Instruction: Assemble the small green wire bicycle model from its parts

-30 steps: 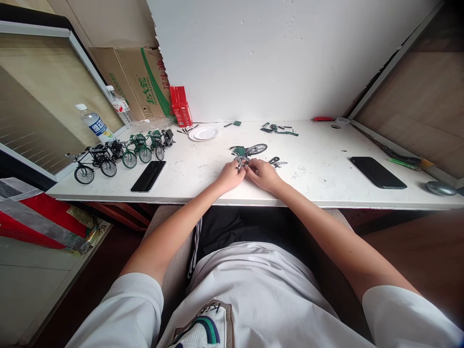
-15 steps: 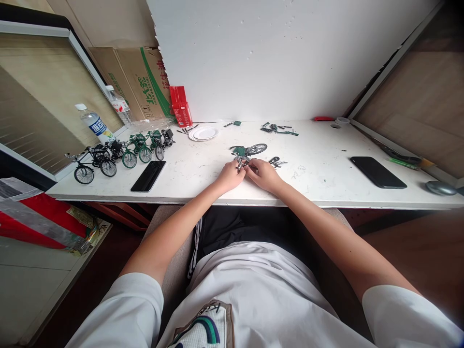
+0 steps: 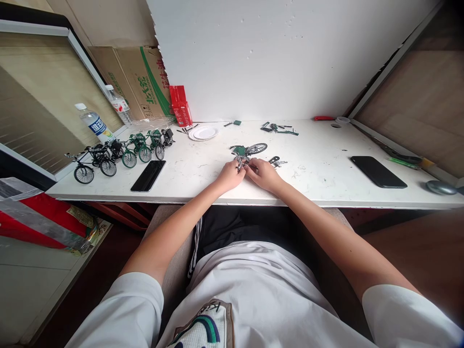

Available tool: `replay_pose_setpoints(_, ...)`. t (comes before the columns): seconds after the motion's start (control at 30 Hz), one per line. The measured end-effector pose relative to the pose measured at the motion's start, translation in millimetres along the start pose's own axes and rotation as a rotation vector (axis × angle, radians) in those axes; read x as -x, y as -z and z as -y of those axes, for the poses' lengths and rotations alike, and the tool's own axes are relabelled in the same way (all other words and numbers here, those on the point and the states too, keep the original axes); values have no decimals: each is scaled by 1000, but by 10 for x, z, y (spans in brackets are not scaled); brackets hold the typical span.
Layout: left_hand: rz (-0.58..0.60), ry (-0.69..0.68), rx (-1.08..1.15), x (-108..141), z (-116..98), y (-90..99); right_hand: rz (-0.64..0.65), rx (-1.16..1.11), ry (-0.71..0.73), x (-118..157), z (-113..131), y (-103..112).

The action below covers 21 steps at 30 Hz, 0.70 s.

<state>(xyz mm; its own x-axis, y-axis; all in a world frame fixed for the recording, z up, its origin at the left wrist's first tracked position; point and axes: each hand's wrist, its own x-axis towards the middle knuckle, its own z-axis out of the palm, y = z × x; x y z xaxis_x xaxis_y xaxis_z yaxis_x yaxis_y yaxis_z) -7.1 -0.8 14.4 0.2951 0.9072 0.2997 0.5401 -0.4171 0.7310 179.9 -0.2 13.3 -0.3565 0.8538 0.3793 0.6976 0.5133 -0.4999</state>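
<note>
"Where's the silvery bicycle part (image 3: 239, 158)?"
"Pinched in the left hand (image 3: 230, 177), near the table's (image 3: 188, 179) front edge; the right hand's (image 3: 266, 175) grip, I can't tell."
"Handling?"
"Probably light, stiff, fragile; hold its thicker metal."

The white surface (image 3: 195, 186) spans mid-frame, bearing model bicycles (image 3: 96, 162) and a smartphone (image 3: 148, 176) at left, paper plates (image 3: 203, 133) at upper centre-left, loose bicycle parts (image 3: 278, 128) at upper centre-right and a black phone (image 3: 378, 172) at right.
</note>
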Motion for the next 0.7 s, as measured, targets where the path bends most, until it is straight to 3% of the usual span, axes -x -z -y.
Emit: replay_pose_setpoints(0.7,-6,-5,5,-4,12,-3,3,7,-6,-1,2,1)
